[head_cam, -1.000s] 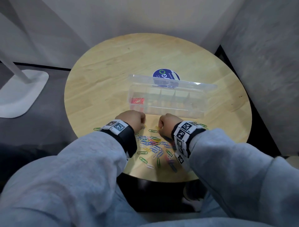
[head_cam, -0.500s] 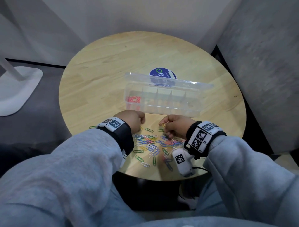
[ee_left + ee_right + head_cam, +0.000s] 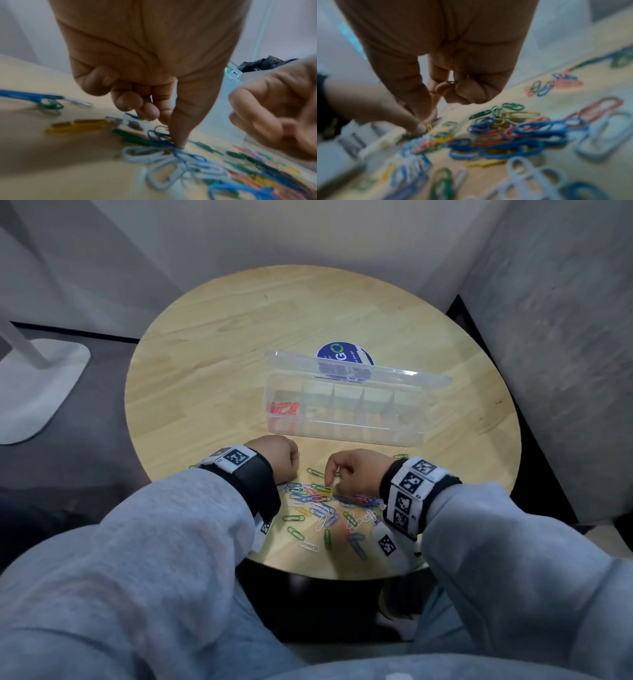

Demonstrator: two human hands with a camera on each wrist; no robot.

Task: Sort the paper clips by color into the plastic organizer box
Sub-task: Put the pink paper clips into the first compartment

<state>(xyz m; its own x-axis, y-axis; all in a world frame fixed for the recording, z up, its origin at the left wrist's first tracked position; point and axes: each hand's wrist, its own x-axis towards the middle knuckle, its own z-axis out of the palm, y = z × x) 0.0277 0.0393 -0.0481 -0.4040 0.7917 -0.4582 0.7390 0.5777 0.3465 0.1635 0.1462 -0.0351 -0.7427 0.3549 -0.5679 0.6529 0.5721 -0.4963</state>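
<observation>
Pressing down with only its index finger, the left hand [image 3: 150,56] pins a blue clip at the near-left edge of the paper clip pile [image 3: 325,508]; its other fingers are curled into the palm and hold nothing I can make out. Moving right, the right hand [image 3: 356,470] has thumb and forefinger drawn together over a yellow clip [image 3: 429,127] at the top of the pile, and a thin bit of wire shows among its curled fingers (perhaps a clip already collected, though the blur leaves that unsure).

To do this pick well, I would keep the left finger as an anchor so the tangle does not drag, nip the yellow clip by its free loop, and lift straight up, shaking gently if a neighbour hooks on. Gathering several of 1 colour before each trip should save reaching.

Counts, from left to right: 1 round wooden table [image 3: 212,378]; 1 pile of mixed clips near its front edge, too many and too overlapped to number exactly, in 5 colours (blue, green, yellow, red-pink, white); 1 clear organizer box [image 3: 346,431] beyond the hands, lid propped open, with 5 compartments by my reckoning. Only the leftmost holds anything, a small cluster of red clips [image 3: 284,408]; the other 4 look unfilled. Behind the lid lies 1 blue round sticker [image 3: 337,356].
</observation>
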